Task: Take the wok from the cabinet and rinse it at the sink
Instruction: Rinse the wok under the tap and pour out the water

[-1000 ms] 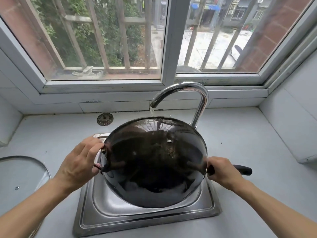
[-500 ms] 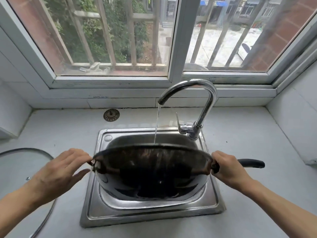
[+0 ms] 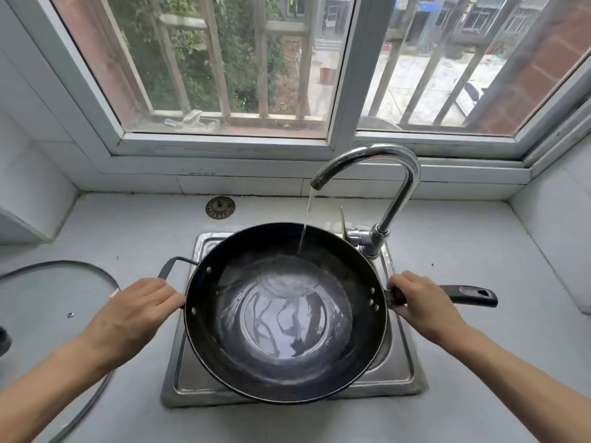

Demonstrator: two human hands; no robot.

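The square stainless steel sink [image 3: 399,372] is covered by the round black metal wok [image 3: 284,314], held level between both grips. Its long black handle [image 3: 463,295] is clasped by the right hand [image 3: 419,302]; its loop handle [image 3: 174,265] is held by the left hand [image 3: 134,314]. Water from the curved chrome faucet [image 3: 383,174] lands inside.

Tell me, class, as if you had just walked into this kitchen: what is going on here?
A person is rinsing a dark wok over a small steel sink. The right hand grips the long black handle; the left hand holds the rim by the loop handle. The wok faces up, and water from the tap runs into its far side and pools in the bottom. A glass lid lies on the counter to the left, and a drain strainer sits behind the sink.
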